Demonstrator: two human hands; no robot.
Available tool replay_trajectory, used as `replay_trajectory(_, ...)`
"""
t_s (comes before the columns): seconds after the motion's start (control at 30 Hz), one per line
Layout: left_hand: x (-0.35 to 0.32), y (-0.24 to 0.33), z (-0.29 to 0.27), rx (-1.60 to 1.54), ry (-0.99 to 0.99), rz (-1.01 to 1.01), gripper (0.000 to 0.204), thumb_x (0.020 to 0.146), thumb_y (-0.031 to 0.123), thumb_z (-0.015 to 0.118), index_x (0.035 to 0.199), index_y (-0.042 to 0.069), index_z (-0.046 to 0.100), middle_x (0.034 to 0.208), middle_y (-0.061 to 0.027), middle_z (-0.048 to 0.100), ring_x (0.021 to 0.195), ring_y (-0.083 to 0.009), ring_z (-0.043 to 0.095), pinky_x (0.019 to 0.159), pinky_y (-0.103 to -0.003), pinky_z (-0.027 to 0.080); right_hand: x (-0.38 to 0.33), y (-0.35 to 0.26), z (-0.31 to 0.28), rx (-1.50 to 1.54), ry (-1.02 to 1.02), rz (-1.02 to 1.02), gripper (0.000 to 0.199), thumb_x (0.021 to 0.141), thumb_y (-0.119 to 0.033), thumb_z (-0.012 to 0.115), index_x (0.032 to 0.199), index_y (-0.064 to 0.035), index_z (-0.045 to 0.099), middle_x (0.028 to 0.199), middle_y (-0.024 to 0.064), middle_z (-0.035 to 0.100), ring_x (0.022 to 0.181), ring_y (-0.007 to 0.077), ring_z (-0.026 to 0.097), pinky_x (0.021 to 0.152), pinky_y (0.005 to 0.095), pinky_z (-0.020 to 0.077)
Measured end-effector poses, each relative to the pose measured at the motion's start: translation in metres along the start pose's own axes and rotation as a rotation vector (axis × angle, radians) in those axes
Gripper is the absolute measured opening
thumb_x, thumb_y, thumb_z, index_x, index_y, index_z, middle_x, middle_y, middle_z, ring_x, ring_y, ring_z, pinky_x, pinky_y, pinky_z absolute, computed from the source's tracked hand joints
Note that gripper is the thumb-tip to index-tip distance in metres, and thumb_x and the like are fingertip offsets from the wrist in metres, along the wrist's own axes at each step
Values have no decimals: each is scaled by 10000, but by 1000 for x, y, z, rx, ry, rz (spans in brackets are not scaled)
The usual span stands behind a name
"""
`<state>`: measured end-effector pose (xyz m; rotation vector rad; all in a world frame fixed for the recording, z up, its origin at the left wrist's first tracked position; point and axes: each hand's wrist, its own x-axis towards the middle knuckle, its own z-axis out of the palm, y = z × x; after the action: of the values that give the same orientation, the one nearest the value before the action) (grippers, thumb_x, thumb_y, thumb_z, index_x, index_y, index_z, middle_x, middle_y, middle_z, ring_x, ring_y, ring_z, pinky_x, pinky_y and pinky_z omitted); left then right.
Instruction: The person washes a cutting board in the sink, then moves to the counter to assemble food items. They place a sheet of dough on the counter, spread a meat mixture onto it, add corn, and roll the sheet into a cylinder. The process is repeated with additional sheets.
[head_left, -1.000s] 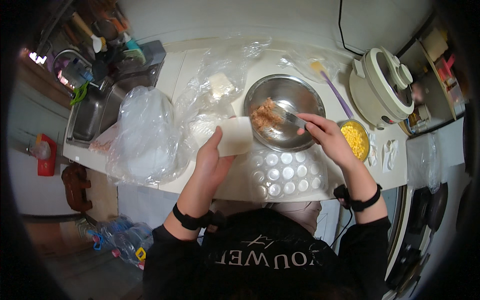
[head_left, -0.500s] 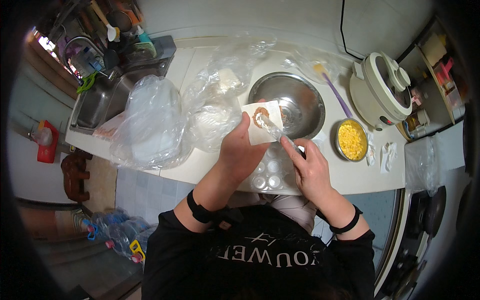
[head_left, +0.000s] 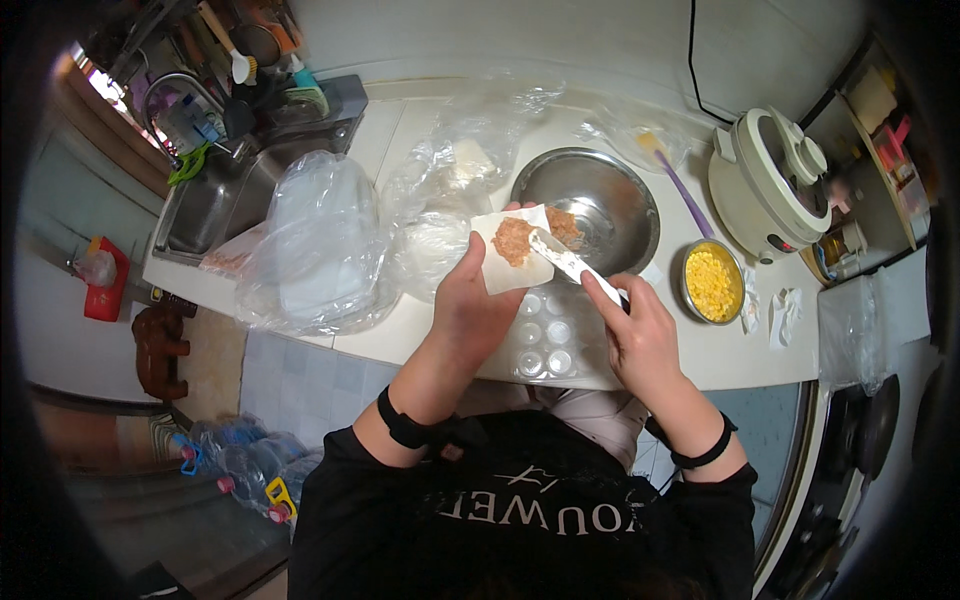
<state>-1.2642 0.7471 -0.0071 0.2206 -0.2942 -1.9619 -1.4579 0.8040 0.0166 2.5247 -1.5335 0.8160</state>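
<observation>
My left hand (head_left: 470,300) holds a square white dumpling wrapper (head_left: 500,270) flat on its palm, with a lump of pink minced filling (head_left: 515,240) on it. My right hand (head_left: 635,330) grips a white spatula-like knife (head_left: 565,262) whose tip touches the filling. Just beyond the wrapper stands a round steel bowl (head_left: 610,195) with more filling (head_left: 565,226) at its near rim. Below my hands lies a clear plastic tray (head_left: 545,340) with round hollows.
A small steel bowl of yellow corn (head_left: 712,283) sits at the right, a cream-coloured cooker (head_left: 772,180) behind it. Clear plastic bags (head_left: 325,240) cover the left counter beside a sink (head_left: 215,200). A purple-handled utensil (head_left: 680,190) lies right of the big bowl.
My right hand came out of the steel bowl with filling on the knife. My left hand lifted the wrapper toward me, and the filling now sits on it.
</observation>
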Motion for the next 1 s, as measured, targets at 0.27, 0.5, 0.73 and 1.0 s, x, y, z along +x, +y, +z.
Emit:
replay_trajectory(0.27,2,-3,1,65,-102,17,488,1005,310,146,1400,30,211,1417,-90,316,1331,-228,266,1119,-383,190,5,-7,8,58,12,15,578,661,89,568,1202,-116,587,949,137,555,743,265,562,627,334,479)
replay_trajectory(0.5,2,-4,2,332,-25,78,490,1005,297,131,1396,18,226,1428,-101,292,1333,-248,260,1119,-403,192,2,-9,-4,96,-2,37,589,634,72,569,1193,-112,589,954,129,556,782,269,564,643,340,485)
replay_trajectory(0.73,2,-1,2,153,36,37,493,1002,301,132,1399,24,226,1430,-95,296,1335,-250,257,1117,-400,193,4,-1,-11,4,-37,-65,607,611,77,559,1186,-115,600,952,125,562,776,255,558,642,334,476)
replay_trajectory(1.0,-2,-2,6,103,69,48,490,1001,303,147,1399,30,232,1436,-92,295,1336,-254,257,1120,-414,176,0,-1,0,26,-24,-13,621,608,78,556,1200,-109,589,968,139,557,799,271,563,667,344,487)
